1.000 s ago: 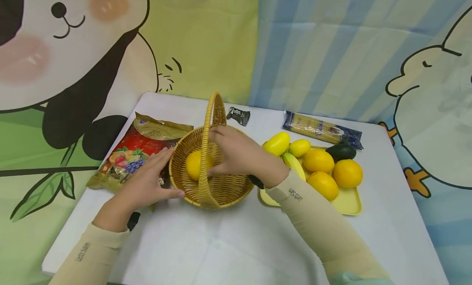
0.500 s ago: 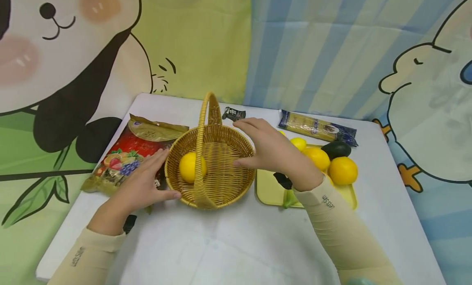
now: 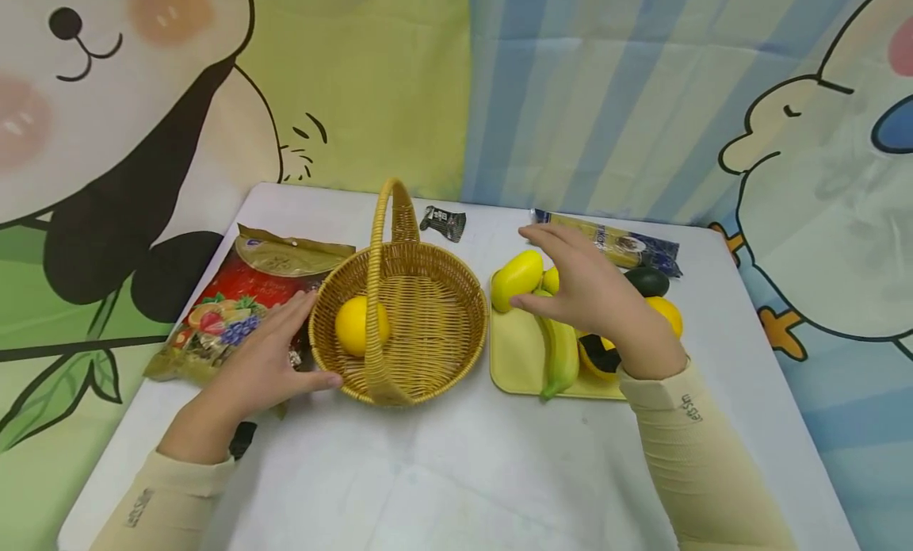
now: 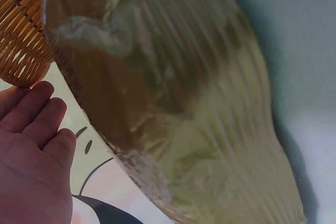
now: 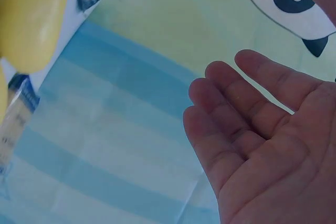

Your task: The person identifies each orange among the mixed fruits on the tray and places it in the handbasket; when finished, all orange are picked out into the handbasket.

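A wicker basket (image 3: 435,329) with a tall handle holds one orange (image 3: 353,327) at its left side. My left hand (image 3: 260,369) rests at the basket's left rim, fingers extended; in the left wrist view its fingertips meet the wicker. Over the yellow tray (image 3: 515,349) hovers my right hand (image 3: 595,289), fingers spread and nothing in them. On that tray lie a yellow mango (image 3: 517,277), a green-yellow banana (image 3: 561,353), a dark avocado (image 3: 647,281) and an orange (image 3: 666,315). The right hand and wrist partly hide other yellow fruit.
A red and gold snack bag (image 3: 235,305) lies left of the basket, partly under the left hand. Behind the basket sits a small black packet (image 3: 444,223). A long noodle packet (image 3: 635,246) lies behind the tray. The white table (image 3: 442,472) meets a printed cloth backdrop (image 3: 571,99).
My right hand has moved out of the basket and rightward over the tray, leaving the orange inside. The left hand stays at the basket rim. The head view has shifted slightly.
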The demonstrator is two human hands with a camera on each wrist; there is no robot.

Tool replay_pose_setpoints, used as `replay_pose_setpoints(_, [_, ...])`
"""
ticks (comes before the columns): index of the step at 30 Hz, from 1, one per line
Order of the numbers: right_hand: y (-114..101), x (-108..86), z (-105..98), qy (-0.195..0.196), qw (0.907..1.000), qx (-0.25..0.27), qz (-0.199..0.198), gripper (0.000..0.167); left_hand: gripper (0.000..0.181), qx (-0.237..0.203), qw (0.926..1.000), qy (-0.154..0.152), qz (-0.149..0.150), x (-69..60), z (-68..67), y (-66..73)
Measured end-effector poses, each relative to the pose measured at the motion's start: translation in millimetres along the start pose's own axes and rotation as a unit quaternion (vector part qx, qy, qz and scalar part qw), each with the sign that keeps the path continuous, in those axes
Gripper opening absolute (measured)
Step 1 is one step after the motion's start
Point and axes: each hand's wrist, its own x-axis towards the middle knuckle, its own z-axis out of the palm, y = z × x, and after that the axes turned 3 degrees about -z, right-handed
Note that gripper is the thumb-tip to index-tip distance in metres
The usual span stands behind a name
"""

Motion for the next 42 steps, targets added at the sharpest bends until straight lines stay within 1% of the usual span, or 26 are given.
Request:
replay_pose_setpoints(4, [14.4, -14.2, -3.4, 0.011, 0.9996, -0.005, 0.025, 0.092, 0.135, -0.001, 1.0, 0.0, 0.002, 0.8, -0.7, 1.0])
replay_pose_setpoints(11, [37.9, -40.4, -5.9, 0.022, 0.9957, -0.006, 0.09, 0.092, 0.134, 0.0, 1.0, 0.003, 0.006, 1.5, -0.6, -0.1])
replay_pose_setpoints(20, [62.3, -66.0, 3.9, 0.017, 0.9901, -0.001, 0.139, 0.093, 0.135, 0.006, 1.0, -0.003, 0.002, 0.4, -1.6, -1.3])
replay_pose_setpoints(28, [75.1, -89.2, 21.1, 0.029, 0.9869, 0.009, 0.158, 0.089, 0.135, 0.005, 1.0, -0.002, 0.005, 1.4, -1.8, 0.0])
replay_pose_setpoints(34, [83.8, -102.9, 35.8, 0.028, 0.983, 0.019, 0.181, 0.091, 0.135, 0.008, 0.9999, -0.003, 0.009, 0.8, -2.3, 1.0])
replay_pose_setpoints(42, [87.4, -115.5, 51.0, 0.029, 0.9823, 0.043, 0.18, 0.089, 0.135, 0.012, 0.9999, -0.006, 0.009, 1.9, -3.3, 0.8])
